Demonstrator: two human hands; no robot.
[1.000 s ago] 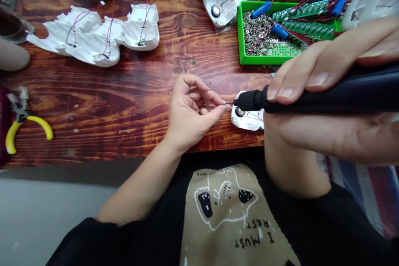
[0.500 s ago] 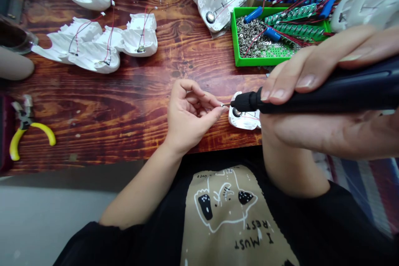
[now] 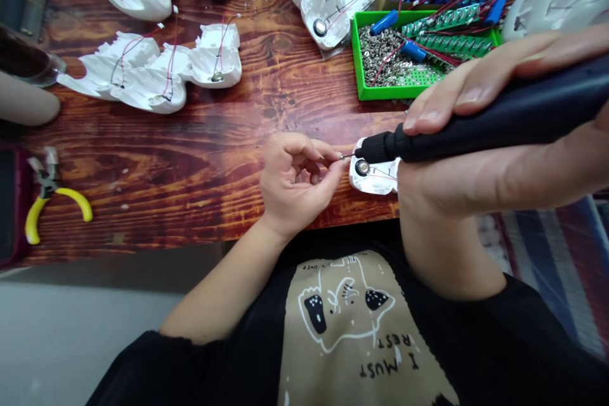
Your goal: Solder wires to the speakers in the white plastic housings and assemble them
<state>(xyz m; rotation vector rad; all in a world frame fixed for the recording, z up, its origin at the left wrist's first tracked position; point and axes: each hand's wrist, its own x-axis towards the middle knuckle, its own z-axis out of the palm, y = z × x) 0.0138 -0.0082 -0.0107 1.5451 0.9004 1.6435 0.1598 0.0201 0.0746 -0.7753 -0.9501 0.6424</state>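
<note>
From the person's head, one camera faces forward and down, close over their black T-shirt point(image 3: 361, 330), left hand point(image 3: 297, 187), right hand point(image 3: 495, 165) and a wooden table point(image 3: 190, 196); that near right hand seems to block part of the table.

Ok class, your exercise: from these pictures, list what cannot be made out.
Head view, the only one:
- Tiny pinched item in the left hand: too small to identify.
- White plastic piece: right part hidden by the right hand.
- Black tool: rear end cut off by the right edge.
</note>
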